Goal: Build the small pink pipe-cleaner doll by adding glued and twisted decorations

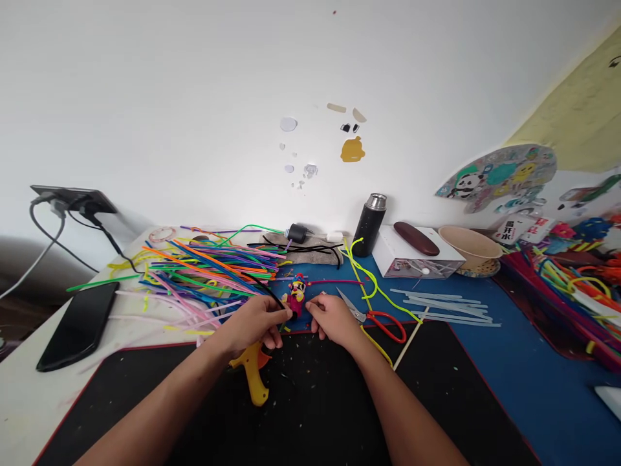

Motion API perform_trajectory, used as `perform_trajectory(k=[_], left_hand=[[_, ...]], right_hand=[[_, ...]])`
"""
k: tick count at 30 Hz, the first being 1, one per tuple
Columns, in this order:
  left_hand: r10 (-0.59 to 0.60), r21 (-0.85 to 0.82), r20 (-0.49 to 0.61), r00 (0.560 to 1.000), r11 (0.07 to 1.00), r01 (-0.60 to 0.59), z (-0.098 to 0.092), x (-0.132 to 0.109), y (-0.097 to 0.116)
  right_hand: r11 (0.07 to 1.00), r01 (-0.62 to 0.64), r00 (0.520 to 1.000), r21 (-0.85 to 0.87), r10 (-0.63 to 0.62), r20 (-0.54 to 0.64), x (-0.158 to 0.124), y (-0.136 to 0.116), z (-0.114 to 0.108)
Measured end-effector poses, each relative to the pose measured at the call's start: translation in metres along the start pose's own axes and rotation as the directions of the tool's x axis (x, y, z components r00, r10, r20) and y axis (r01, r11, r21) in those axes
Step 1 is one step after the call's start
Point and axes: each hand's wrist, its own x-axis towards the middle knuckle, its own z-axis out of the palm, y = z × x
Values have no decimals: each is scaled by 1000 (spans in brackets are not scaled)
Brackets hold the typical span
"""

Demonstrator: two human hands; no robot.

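A small red and yellow pipe-cleaner figure (296,296) stands on the desk between my two hands. My left hand (255,321) is closed in a pinch, holding the figure's left side and a black pipe cleaner (264,289) that runs up and left from it. My right hand (331,317) is curled, its fingertips touching the figure's right side. A yellow glue gun (254,373) lies on the black mat (310,414) just under my left wrist. Red-handled scissors (378,318) lie right of my right hand.
A heap of coloured pipe cleaners (204,272) spreads left of the figure. A black phone (80,325) lies far left. A black flask (369,224), a white box (417,259), a bowl (469,247) and white sticks (446,307) sit behind and right.
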Motion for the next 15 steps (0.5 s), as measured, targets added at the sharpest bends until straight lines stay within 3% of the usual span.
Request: perform_trajectory(k=[8,15], left_hand=[[11,-19,19,1000,1000,-11,6,-2,-1],[79,-55,-14,997,995,-80,14,-15,5]], right_hand=[[999,28,1000,42,-28,-2,2,-6,5],[967,37,999,253,-37,-4,1,2,3]])
